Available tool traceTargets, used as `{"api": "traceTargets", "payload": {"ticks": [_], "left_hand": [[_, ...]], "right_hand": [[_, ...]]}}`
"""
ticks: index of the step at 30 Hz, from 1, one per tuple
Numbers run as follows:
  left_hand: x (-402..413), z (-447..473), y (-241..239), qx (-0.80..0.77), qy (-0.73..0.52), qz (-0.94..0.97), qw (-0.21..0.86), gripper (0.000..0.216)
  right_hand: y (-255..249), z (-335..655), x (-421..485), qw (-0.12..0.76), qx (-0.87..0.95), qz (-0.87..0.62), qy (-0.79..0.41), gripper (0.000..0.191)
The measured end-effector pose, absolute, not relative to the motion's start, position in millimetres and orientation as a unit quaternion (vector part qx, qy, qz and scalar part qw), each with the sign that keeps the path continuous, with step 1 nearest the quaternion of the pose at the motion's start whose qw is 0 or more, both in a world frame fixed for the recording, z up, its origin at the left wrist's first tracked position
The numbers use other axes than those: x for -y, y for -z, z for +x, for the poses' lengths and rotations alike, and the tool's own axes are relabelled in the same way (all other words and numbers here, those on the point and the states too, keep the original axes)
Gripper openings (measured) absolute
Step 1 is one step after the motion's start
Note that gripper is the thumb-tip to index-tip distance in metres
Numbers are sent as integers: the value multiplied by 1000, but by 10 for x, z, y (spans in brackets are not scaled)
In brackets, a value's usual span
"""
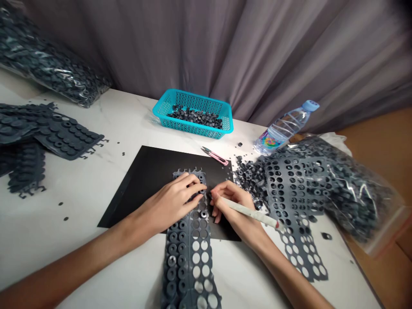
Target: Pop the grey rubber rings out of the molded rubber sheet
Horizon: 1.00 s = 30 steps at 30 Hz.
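A dark grey rubber sheet point(189, 244) with rows of moulded round rings runs toward me. Its left columns hold rings, while many holes on its right side are empty. My left hand point(175, 195) rests across the upper part of this sheet, fingers closed on it near its right edge. In my right hand point(233, 201) is a slim white pen-like stick point(247, 211) with a red end; its tip is hidden by the fingers. Both hands are close together at the sheet's right side. Under the sheet's upper part lies a black mat point(128, 189).
A turquoise basket point(195, 132) holds small black parts. Pink thread snips point(217, 156) lie before it. Right are loose black parts point(252, 176), emptied sheets point(291, 184), a water bottle point(283, 128) and a filled bag point(357, 201). Left are more sheets point(64, 135) and another bag point(48, 60).
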<state>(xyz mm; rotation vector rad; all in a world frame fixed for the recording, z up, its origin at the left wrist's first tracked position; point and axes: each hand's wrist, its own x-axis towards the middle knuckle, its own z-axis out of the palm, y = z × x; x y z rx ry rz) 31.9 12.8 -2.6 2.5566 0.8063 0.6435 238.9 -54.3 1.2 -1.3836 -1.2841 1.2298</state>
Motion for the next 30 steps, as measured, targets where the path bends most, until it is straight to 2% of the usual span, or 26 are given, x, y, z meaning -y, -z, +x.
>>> {"api": "traceTargets", "payload": {"ticks": [14,26,30], "left_hand": [[-122,328,15,-297,-243,901,204,23],[-142,334,-25,-292,-223,913,178,21],[-129,309,-29,-272,-205,931,130,21]], "right_hand": [[46,2342,512,437,495,-561,-500,6],[43,2354,519,425,510,-561,-494,8],[80,2344,518,424,514,-570,-482,13]]}}
